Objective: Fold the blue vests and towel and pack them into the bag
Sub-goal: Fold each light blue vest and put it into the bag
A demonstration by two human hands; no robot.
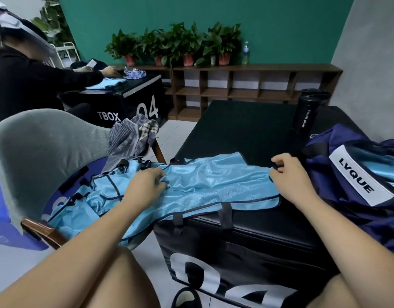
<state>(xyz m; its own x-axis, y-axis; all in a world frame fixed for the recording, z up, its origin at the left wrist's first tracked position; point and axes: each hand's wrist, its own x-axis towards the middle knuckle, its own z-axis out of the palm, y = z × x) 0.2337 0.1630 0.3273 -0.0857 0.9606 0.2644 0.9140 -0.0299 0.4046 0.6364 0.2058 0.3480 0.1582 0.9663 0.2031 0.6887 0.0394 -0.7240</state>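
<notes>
**Both grips on a blue vest spread over the black table**

A light blue vest [213, 181] with dark trim lies flat across the near edge of the black padded table [242, 130], which bears a large white "04" on its front. Its left end runs off the table toward the chair.

The left grip [145, 185] is closed on the vest, its fingers curled into a small fold of cloth near the garment's left part. The right grip [289, 178] is closed too, thumb and forefinger pinching the dark trim at the vest's right end.

The navy bag [338, 174] sits on the table just right of the right grip, with a white label [360, 174] reading "LVQUE". Light blue cloth shows beside the label; whether it is a packed vest or part of the bag cannot be told. Behind the bag stands a black sport bottle [307, 112].

To the left is a grey chair [43, 141]. A heap of more blue vests [91, 196] lies on its seat, touching the spread vest, and a striped towel [129, 138] is draped over the chair above that heap.

Further back on the left, a second person [25, 81] in dark clothes handles blue cloth on another black box [134, 101] marked "TBOX 04". A wooden shelf [236, 85] along the green wall carries potted plants [180, 43] and a water bottle [245, 53].
</notes>
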